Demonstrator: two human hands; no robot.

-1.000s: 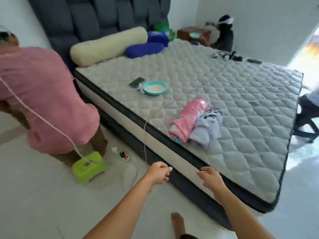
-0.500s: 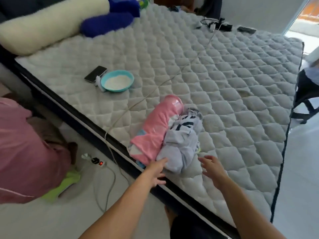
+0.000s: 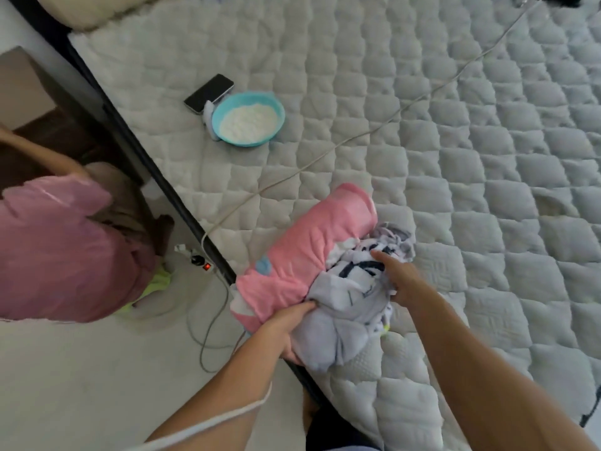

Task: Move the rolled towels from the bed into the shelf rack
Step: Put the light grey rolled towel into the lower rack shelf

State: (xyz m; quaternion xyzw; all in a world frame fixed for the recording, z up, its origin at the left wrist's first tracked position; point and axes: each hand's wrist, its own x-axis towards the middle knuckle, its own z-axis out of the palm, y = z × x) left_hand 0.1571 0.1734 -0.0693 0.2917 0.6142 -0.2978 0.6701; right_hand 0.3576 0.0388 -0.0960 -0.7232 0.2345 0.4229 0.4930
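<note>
Two rolled towels lie side by side at the near edge of the quilted mattress (image 3: 455, 157). The pink rolled towel (image 3: 309, 252) is on the left, the grey-white rolled towel (image 3: 344, 294) with dark markings on the right. My left hand (image 3: 286, 327) grips the near end of the grey-white towel, fingers tucked between the two rolls. My right hand (image 3: 396, 278) presses on the right side of the same towel, fingers curled over it. The shelf rack is not in view.
A teal bowl (image 3: 248, 118) of white powder and a black phone (image 3: 209, 92) lie further up the mattress. A white cable (image 3: 357, 135) runs across the bed down to a power strip (image 3: 198, 258) on the floor. A person in pink (image 3: 58, 252) crouches at left.
I have stepped up to the bed and leaned over it. Both hands reached forward from the mattress edge and closed on the grey-white towel.
</note>
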